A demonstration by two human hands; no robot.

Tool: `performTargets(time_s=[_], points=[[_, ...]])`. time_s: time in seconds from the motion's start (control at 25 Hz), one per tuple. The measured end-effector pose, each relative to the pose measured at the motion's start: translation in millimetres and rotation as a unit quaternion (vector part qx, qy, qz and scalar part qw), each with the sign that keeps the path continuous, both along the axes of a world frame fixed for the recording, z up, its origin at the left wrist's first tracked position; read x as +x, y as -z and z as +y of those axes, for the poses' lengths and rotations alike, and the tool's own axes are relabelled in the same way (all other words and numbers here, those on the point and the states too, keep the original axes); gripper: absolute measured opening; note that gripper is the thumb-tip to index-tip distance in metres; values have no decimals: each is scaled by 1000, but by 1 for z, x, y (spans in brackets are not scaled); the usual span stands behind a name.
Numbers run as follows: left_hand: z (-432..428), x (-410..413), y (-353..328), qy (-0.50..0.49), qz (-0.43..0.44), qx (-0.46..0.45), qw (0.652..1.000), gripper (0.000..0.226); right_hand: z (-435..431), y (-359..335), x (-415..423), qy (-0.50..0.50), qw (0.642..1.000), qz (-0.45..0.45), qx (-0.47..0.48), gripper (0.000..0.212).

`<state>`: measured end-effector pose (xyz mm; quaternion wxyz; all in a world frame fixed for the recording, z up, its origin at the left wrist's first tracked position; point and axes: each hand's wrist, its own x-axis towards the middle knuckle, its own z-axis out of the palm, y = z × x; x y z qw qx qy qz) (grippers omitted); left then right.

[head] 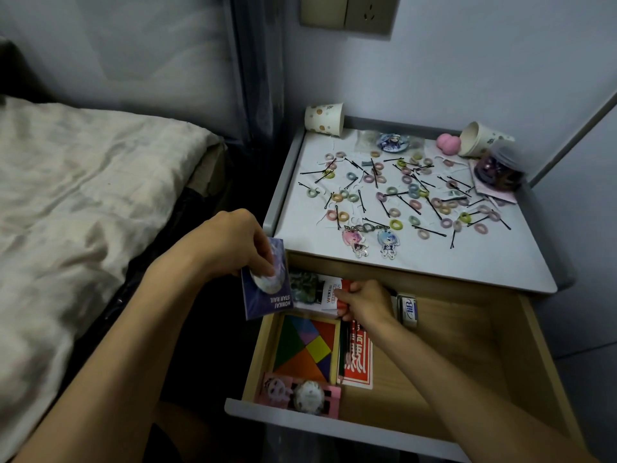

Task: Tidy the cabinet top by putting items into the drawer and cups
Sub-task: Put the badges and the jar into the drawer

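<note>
The wooden drawer is pulled open below the cabinet top. My left hand holds a purple badge card at the drawer's back left corner. My right hand reaches into the back of the drawer and grips a white and red packet. Several small hair ties and black bobby pins are scattered over the cabinet top. Two acrylic keychains lie near its front edge. One paper cup stands upside down at the back left and another lies tipped over at the back right.
In the drawer lie a coloured tangram, a red card box, a pink badge card and an eraser. A round badge, a pink sponge and a jar of dark hair ties sit at the back. A bed is on the left.
</note>
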<state>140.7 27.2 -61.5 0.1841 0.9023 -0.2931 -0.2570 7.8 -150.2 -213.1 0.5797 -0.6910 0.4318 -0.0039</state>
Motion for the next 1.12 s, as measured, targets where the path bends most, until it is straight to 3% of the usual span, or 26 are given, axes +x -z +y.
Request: performTargets(time_s=[0.12,0.28,0.48,0.56,0.64,0.72,0.76,0.88,0.96,1.04,1.12], points=[[0,2,0,0,9,-4,1000,15,6,7,14,6,1000,4,-25,19],[0,5,1,1,16,-14,1000,15,9,10,18,-36,987,31,-152,33],[0,4,1,-9,32,-49,998,12,10,3,10,-85,964,70,-240,43],[-2,2,-1,-25,59,-84,994,11,13,-12,-5,-93,976,37,-193,39],[-5,0,-4,-63,87,-150,983,15,23,-36,-24,-100,993,-58,20,29],[-10,-6,-5,-110,101,-230,962,32,30,-58,-38,-87,955,-157,236,29],[-13,-11,-5,-126,111,-254,952,44,30,-66,-43,-75,936,-189,287,30],[-24,-29,-2,-129,173,-237,947,69,30,-82,-47,-29,931,-216,292,25],[-27,-35,4,-113,182,-200,956,65,25,-89,-55,-33,944,-221,243,18],[-24,-33,11,-97,123,-154,976,46,14,-88,-64,-71,960,-199,183,11],[-21,-30,21,-85,-11,-35,996,46,-1,-76,-74,-119,975,-138,129,10]])
